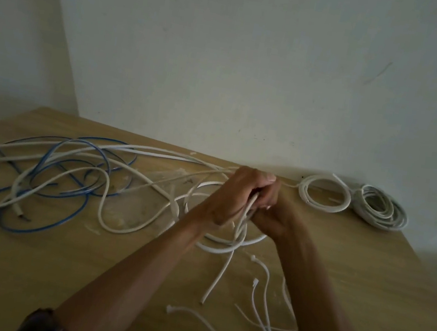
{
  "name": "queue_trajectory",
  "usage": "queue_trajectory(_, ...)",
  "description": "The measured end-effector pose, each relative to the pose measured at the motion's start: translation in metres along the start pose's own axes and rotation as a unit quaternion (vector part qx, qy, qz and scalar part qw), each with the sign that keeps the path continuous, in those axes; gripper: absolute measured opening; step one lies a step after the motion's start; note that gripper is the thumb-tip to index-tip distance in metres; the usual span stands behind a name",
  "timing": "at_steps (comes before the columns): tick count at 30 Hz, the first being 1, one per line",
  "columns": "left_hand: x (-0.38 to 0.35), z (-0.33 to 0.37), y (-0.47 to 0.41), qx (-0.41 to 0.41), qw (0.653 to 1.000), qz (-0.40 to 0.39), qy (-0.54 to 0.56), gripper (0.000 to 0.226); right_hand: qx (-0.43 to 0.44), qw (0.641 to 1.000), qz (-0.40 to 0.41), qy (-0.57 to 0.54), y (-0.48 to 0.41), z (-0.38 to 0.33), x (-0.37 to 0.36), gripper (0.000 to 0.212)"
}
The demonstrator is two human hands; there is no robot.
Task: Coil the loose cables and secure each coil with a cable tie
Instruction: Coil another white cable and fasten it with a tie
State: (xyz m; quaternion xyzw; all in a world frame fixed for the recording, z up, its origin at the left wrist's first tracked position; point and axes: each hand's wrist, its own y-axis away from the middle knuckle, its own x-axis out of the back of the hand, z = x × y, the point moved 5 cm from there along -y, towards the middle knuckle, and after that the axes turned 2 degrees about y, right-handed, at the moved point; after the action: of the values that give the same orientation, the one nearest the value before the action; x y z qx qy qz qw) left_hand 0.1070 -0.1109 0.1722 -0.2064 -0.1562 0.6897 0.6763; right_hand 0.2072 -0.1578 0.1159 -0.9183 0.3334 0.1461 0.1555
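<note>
Head view: both hands met over the middle of the table (22, 277). The left hand (231, 193) and the right hand (269, 213) were closed tight, fingers curled round the gathered turns of a white cable (255, 240). A few loops of it hung below the fists onto the wood, and its free end (205, 297) trailed toward the near edge. The rest ran off to the left, where it lay tangled with other white runs and a blue cable (38, 229); which strand belonged to which I could not tell.

At the far right, by the wall, lay two finished coils just beside each other, a white coil (324, 195) and a grey coil (381, 212). Whether either carried a tie was too small to make out. Several loose ties (264, 267) lay near the front, between and under the forearms.

By my reading, the step in hand was winding the third cable, with only a few turns made and much of it uncoiled. The next move would call for one hand to keep the bundle pinched while the other drew in more slack from the tangle, easing it clear of the blue cable. After that, a tie would need picking up without letting the turns spring apart.
</note>
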Motion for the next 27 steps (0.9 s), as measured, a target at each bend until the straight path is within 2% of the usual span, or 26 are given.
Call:
queue_trajectory(1,0.004,-0.001,0.002,0.015,0.999,-0.026,-0.015,0.045,-0.060,0.996,0.010,0.062,-0.003,-0.004,-0.002,0.035)
queue_trajectory(2,0.010,-0.001,0.004,0.030,0.998,-0.048,-0.031,0.045,-0.138,0.985,0.068,0.077,-0.005,-0.003,0.006,0.029)
queue_trajectory(4,0.026,-0.002,0.007,0.058,0.995,-0.053,-0.065,0.035,-0.099,0.979,0.167,0.068,-0.006,-0.012,0.041,0.030)
queue_trajectory(5,0.035,-0.002,0.006,0.057,0.994,-0.028,-0.093,0.028,-0.048,0.965,0.199,0.164,-0.007,-0.021,0.048,0.030)
queue_trajectory(6,0.046,-0.001,0.004,0.053,0.991,0.013,-0.126,0.023,-0.006,0.932,0.204,0.300,-0.009,-0.027,0.052,0.029)
queue_trajectory(7,0.057,-0.001,0.003,0.051,0.984,0.059,-0.157,0.019,0.021,0.874,0.189,0.447,-0.009,-0.031,0.052,0.025)
queue_trajectory(8,0.067,-0.001,0.003,0.049,0.975,0.101,-0.190,0.016,0.043,0.799,0.175,0.573,-0.008,-0.035,0.051,0.023)
queue_trajectory(9,0.076,0.000,0.003,0.042,0.963,0.135,-0.228,0.018,0.082,0.738,0.175,0.647,-0.006,-0.042,0.048,0.022)
queue_trajectory(10,0.082,0.002,0.005,0.024,0.948,0.157,-0.276,0.025,0.125,0.713,0.181,0.666,-0.002,-0.050,0.041,0.021)
queue_trajectory(11,0.085,0.003,0.007,0.004,0.930,0.161,-0.329,0.035,0.156,0.723,0.179,0.649,0.002,-0.059,0.033,0.021)
queue_trajectory(12,0.086,0.003,0.007,-0.013,0.916,0.150,-0.373,0.045,0.167,0.752,0.157,0.618,0.005,-0.065,0.025,0.020)
queue_trajectory(14,0.080,0.002,0.007,-0.018,0.901,0.109,-0.420,0.058,0.152,0.811,0.054,0.562,0.010,-0.070,0.002,0.022)
queue_trajectory(15,0.076,0.001,0.006,-0.010,0.901,0.092,-0.423,0.055,0.142,0.829,0.000,0.541,0.014,-0.071,-0.010,0.022)
queue_trajectory(17,0.073,0.003,0.006,0.003,0.914,0.092,-0.395,0.030,0.137,0.859,-0.059,0.490,0.020,-0.073,-0.024,0.023)
queue_trajectory(18,0.072,0.005,0.006,0.016,0.926,0.101,-0.364,0.024,0.141,0.870,-0.053,0.469,0.020,-0.075,-0.025,0.022)
queue_trajectory(20,0.076,0.002,0.007,0.077,0.955,0.121,-0.259,0.035,0.128,0.894,-0.015,0.430,0.017,-0.075,-0.016,0.024)
queue_trajectory(23,0.083,0.002,0.010,0.155,0.978,0.130,-0.041,0.036,0.048,0.904,-0.035,0.423,0.013,-0.063,0.007,0.019)
queue_trajectory(25,0.097,0.006,0.010,0.160,0.966,0.168,0.113,0.034,0.023,0.893,-0.011,0.449,0.011,-0.057,0.031,0.011)
queue_trajectory(27,0.113,0.009,0.010,0.160,0.935,0.200,0.246,0.023,0.034,0.907,0.077,0.413,0.010,-0.061,0.061,0.018)
